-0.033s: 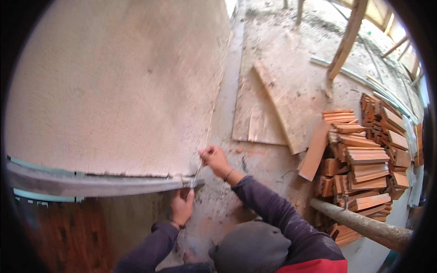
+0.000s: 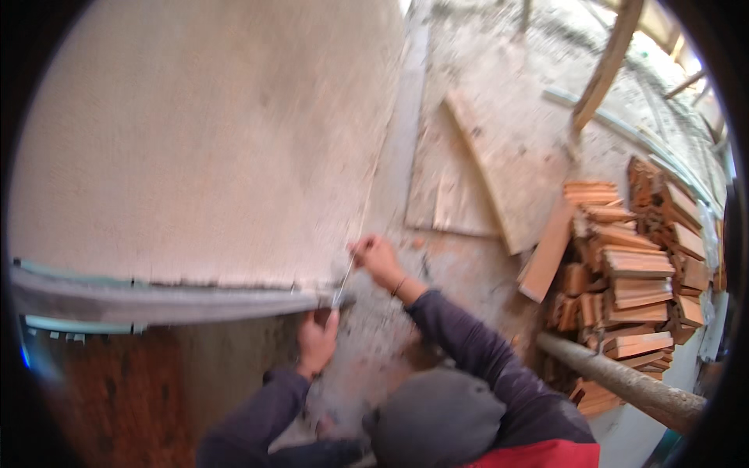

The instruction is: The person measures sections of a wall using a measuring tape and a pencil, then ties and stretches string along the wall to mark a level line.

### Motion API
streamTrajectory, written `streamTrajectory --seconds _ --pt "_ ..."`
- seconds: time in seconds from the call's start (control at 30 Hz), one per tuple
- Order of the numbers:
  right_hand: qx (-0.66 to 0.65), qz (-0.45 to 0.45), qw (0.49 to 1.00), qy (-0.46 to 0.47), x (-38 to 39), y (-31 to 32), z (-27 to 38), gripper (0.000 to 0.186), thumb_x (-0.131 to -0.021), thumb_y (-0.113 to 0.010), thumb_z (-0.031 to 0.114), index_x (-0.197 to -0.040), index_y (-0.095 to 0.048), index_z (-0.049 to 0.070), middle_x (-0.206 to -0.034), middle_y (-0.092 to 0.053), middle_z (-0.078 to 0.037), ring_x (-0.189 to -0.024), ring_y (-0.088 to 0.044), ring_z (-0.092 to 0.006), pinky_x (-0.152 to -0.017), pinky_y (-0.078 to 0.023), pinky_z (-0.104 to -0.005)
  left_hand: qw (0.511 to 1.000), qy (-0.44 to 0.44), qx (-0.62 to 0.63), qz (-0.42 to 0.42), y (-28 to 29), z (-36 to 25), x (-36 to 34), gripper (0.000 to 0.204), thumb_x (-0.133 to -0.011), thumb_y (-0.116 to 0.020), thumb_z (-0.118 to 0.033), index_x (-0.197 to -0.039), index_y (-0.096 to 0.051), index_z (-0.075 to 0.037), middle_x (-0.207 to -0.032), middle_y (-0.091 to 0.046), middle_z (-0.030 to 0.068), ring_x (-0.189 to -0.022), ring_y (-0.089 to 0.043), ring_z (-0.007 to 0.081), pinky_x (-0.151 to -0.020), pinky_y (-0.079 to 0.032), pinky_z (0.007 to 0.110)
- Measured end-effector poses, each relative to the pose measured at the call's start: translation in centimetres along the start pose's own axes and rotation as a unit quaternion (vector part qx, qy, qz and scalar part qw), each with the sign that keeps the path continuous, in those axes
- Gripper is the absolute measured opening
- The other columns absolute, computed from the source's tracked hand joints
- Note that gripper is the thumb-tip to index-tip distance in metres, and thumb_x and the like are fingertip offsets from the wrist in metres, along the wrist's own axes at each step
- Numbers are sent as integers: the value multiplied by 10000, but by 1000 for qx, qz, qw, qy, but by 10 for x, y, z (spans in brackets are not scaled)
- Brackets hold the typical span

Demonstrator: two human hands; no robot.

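A long grey bar runs along the lower edge of a pale plastered surface. My left hand grips the bar's right end from below, its thumb up against it and its other fingers partly hidden. Just above and to the right, my right hand is closed in a pinch on a thin pale strand. The strand slants down from those fingertips to the bar's end, beside my left thumb. Whether it is string or wire I cannot tell.
Stacked orange-brown tiles stand on the right, with a round wooden pole in front. A board and a loose plank lie nearer the middle. A grey, cap-like rounded shape fills the lower middle, between the arms. Reddish-brown panel at lower left.
The view has shifted slightly, so the tiles and boards appear a little farther right and higher. Both hands keep their holds at the bar's end.
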State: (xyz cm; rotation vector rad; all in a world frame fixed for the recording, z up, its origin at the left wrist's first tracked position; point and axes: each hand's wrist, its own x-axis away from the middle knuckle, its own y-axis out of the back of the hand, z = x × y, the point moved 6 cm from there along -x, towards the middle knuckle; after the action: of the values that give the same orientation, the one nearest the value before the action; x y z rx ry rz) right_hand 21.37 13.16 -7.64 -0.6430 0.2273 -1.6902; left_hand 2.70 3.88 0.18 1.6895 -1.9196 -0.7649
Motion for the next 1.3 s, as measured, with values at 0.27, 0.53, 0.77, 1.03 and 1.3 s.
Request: streamTrajectory --seconds 0.27,0.53,0.77,1.03,1.3 --pt "-66 18 998 7 3 1 -7 233 -872 -667 115 -741 -486 48 -622 -553 -30 -501 -525 -102 -452 -452 -250 983 109 147 -30 -13 -4 1 252 -840 -698 -154 -992 -557 -12 -867 -621 48 -716 -565 59 -617 -463 219" --pt "-27 61 998 -10 23 -8 -20 208 -886 -641 77 -756 -479 62 -637 -559 -28 -503 -526 -98 -470 -441 -229 979 106 158 -76 -16 -7 1 385 -777 -777 -193 -1027 -556 -1 -906 -608 39 -674 -551 63 -605 -469 202" --pt "14 70 997 -13 39 -18 -25 203 -878 -645 62 -747 -489 57 -637 -552 -16 -502 -514 -75 -461 -435 -227 982 112 119 -96 -13 -10 -3 286 -805 -746 -165 -977 -591 3 -844 -636 41 -691 -574 79 -636 -483 220" --pt "22 70 997 -14 44 -19 -26 194 -881 -647 79 -751 -507 49 -622 -535 -4 -502 -498 -71 -464 -434 -224 976 105 189 -21 -19 6 5 143 -892 -618 -107 -936 -567 19 -845 -651 56 -729 -588 81 -691 -480 225" --pt "36 74 997 -9 47 -18 -29 203 -881 -652 87 -746 -504 54 -618 -524 3 -501 -492 -69 -466 -429 -221 961 123 238 69 -2 11 14 135 -941 -555 -126 -954 -505 -2 -744 -599 24 -617 -515 61 -672 -500 226"
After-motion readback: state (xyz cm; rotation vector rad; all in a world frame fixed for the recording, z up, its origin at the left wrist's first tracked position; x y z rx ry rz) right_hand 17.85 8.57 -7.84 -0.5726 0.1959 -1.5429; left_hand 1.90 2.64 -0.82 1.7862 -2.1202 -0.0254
